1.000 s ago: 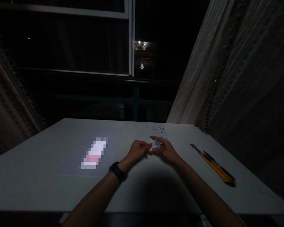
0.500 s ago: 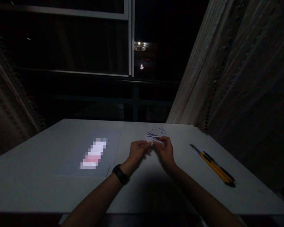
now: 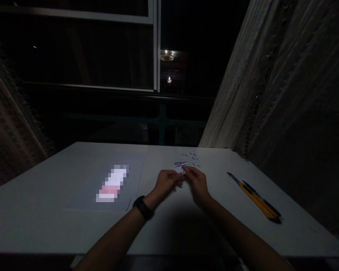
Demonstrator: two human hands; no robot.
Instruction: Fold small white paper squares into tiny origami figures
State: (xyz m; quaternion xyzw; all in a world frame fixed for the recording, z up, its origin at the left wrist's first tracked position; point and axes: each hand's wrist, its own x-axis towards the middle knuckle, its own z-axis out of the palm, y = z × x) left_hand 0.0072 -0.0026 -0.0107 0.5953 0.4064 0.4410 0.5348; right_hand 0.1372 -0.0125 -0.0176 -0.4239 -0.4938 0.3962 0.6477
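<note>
A small piece of white paper (image 3: 180, 164) with dark, pointed marks or cut-outs spreading from its middle is held up a little above the table. My left hand (image 3: 166, 181), with a black band on the wrist, pinches its near edge between thumb and finger. From the right, my right hand (image 3: 197, 183) is closed on the paper too, fingertips near its middle. The lower part of the paper is hidden by my fingers. Just beyond my hands lie several small white bits with dark marks (image 3: 192, 154).
To the right lie a yellow utility knife (image 3: 252, 196), blade out, and a dark pen (image 3: 264, 202) beside it. At left a blurred-out bright object (image 3: 113, 184) rests on a large white sheet (image 3: 84, 194). The white table (image 3: 39, 210) ends at a dark window; curtains (image 3: 231, 86) hang at both sides.
My right hand has shifted slightly lower, and its fingertips have come toward the paper's middle. The paper's dark marks show at a different angle. Another small bit near my right hand is now uncovered.
</note>
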